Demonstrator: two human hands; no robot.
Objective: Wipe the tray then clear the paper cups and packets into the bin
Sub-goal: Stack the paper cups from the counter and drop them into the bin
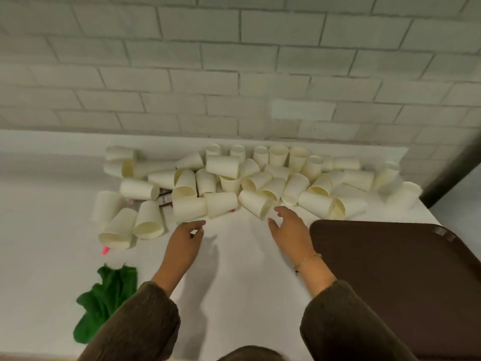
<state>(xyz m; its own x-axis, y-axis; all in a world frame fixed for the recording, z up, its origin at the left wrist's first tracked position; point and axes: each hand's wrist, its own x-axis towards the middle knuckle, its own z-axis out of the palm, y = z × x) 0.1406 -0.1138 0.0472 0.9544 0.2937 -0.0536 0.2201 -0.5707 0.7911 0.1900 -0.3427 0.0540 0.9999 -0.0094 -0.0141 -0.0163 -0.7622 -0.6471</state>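
White brick wall (234, 61) rises behind the white bench (239, 269) where we work. Our left hand (185, 242) reaches toward the pile with fingers loosely curled, thumb and forefinger close together but pinching nothing; our right hand (290, 231) is spread open, palm down, also empty, just short of the nearest fallen cup.

The paper cups (229, 183) lie in a loose heap along the bench's far edge against the wall, most tipped on their sides, a few upright at the back. Packets (165, 199) are half buried among them, and one pink packet (105, 250) pokes out at the heap's near-left end. The brown tray (395, 277) sits at the near-right corner, bare, with the green cloth (104, 300) towards the near-left edge.

We see no bin. Sweeping both hands in could set the light cups rolling; those at the far-right corner look likeliest to go over the edge. Small packets may slip out underneath.
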